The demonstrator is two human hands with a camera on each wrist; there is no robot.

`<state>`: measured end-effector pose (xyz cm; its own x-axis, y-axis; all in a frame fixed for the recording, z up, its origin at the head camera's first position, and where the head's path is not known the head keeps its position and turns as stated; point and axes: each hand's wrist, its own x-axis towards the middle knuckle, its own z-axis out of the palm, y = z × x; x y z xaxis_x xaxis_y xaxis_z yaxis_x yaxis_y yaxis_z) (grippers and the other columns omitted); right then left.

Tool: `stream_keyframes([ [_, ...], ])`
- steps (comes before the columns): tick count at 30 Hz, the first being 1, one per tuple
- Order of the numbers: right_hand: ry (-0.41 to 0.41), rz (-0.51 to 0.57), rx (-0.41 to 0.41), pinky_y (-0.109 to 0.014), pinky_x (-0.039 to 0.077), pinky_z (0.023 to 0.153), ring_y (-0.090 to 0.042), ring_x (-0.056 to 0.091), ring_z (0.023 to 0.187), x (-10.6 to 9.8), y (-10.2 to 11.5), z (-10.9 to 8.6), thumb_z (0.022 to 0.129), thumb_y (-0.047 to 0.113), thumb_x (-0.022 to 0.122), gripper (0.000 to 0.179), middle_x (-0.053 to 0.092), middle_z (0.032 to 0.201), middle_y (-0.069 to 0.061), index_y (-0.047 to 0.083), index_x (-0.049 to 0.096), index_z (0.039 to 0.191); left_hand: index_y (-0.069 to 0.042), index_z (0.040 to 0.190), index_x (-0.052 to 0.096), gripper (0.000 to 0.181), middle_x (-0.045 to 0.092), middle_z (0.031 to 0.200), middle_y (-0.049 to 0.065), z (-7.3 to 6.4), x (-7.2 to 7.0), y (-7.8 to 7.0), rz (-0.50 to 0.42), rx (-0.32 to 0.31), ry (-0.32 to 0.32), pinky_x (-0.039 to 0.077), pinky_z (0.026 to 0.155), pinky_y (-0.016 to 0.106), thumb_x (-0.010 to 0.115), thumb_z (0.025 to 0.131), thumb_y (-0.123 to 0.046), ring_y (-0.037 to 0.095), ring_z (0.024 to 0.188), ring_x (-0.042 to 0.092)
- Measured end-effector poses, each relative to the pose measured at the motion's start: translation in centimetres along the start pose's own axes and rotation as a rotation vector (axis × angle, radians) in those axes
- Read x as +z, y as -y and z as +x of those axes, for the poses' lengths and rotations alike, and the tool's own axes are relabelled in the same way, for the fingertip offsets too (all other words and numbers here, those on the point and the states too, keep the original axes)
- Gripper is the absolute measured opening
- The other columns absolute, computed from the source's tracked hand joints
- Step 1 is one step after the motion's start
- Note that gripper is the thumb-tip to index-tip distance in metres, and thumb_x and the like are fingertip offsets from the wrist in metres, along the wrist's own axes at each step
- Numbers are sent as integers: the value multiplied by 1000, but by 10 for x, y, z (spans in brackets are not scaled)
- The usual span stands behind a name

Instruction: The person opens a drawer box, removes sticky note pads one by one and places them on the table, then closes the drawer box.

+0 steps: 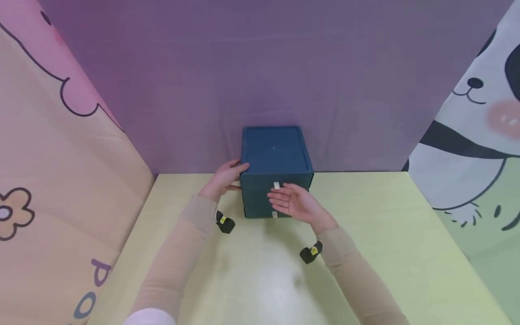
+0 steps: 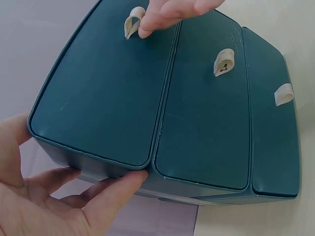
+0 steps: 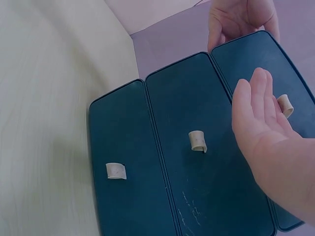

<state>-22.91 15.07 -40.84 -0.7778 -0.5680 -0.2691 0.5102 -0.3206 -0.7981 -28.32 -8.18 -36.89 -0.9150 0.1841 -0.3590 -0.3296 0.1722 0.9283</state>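
A dark teal box with three stacked drawers (image 1: 274, 151) stands on the table against the back wall. Each drawer front carries a cream loop pull; the top pull (image 2: 134, 22) and middle pull (image 2: 224, 62) show in the left wrist view, and the bottom pull (image 3: 116, 170) in the right wrist view. My left hand (image 1: 225, 177) rests spread against the box's left side near the upper front corner, one digit over the top edge. My right hand (image 1: 296, 203) is before the front with fingers extended, fingertips right at the top pull. All drawers sit closed.
The pale yellow table (image 1: 260, 280) runs under the box and both arms. A purple cloth wall (image 1: 268, 67) rises directly behind the box. Printed cartoon panels stand left and right. Black wrist cameras (image 1: 225, 223) hang below both wrists.
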Motion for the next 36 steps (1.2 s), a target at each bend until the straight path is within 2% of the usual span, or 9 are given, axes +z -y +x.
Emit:
stream_keyframes([
  [3, -38, 5, -12, -36, 29, 114, -32, 26, 141, 2, 1, 1, 105, 26, 23, 48, 45, 139, -20, -5, 34, 139, -16, 153, 17, 68, 23, 156, 11, 0, -1, -1, -4, 1, 2, 39, 103, 54, 52, 97, -33, 36, 138, 32],
  [5, -67, 15, -31, -33, 38, 108, -28, 43, 133, 4, 1, 1, 105, 24, 27, 40, 60, 121, -10, -1, 51, 124, -17, 153, 17, 68, 22, 156, 11, 0, -1, -2, -1, 2, 1, 40, 103, 54, 52, 97, -33, 35, 138, 31],
  [7, -100, 31, -51, -30, 46, 99, -21, 55, 119, 6, 2, 2, 104, 23, 31, 35, 67, 104, -3, 4, 61, 105, -17, 153, 17, 68, 22, 157, 10, 0, -1, -3, 4, 4, 0, 40, 102, 54, 52, 97, -34, 35, 138, 32],
  [9, -125, 40, -66, -28, 49, 93, -16, 62, 105, 7, 2, 4, 104, 22, 34, 35, 69, 98, -2, 8, 65, 96, -16, 153, 17, 68, 22, 157, 10, 0, 0, -4, 12, 7, -3, 41, 102, 53, 52, 97, -34, 35, 138, 32],
  [13, -205, 40, -70, -29, 50, 94, -13, 63, 98, 10, 2, 6, 103, 23, 38, 27, 68, 95, -1, 9, 61, 99, -17, 153, 17, 69, 22, 157, 10, 0, 2, -7, 27, 5, -5, 43, 101, 52, 52, 97, -35, 35, 138, 33],
  [16, -263, 28, -74, -33, 45, 102, -14, 62, 99, 12, 1, 8, 103, 22, 40, 20, 68, 94, 1, 10, 56, 104, -17, 153, 16, 68, 22, 157, 10, -1, 2, -8, 32, 4, -4, 43, 101, 52, 52, 97, -35, 35, 138, 33],
  [21, -328, 25, -71, -33, 44, 103, -16, 60, 102, 16, -1, 12, 101, 20, 45, 15, 67, 93, 1, 10, 55, 106, -17, 153, 16, 68, 21, 157, 11, -2, 2, -6, 30, 4, -9, 42, 101, 53, 51, 98, -33, 35, 138, 32],
  [27, -342, 13, -66, -28, 50, 93, -14, 60, 99, 16, -3, 14, 101, 19, 46, 14, 66, 92, 1, 10, 54, 107, -17, 153, 15, 69, 20, 157, 11, 0, 2, -4, 25, -5, -7, 40, 103, 53, 52, 97, -33, 35, 139, 30],
  [36, -341, -4, -63, -33, 42, 104, -12, 61, 97, 16, -5, 11, 101, 18, 45, 15, 66, 91, 3, 9, 54, 110, -17, 153, 16, 69, 20, 157, 10, -1, 2, -3, 14, -11, -8, 39, 104, 54, 53, 97, -34, 36, 139, 29],
])
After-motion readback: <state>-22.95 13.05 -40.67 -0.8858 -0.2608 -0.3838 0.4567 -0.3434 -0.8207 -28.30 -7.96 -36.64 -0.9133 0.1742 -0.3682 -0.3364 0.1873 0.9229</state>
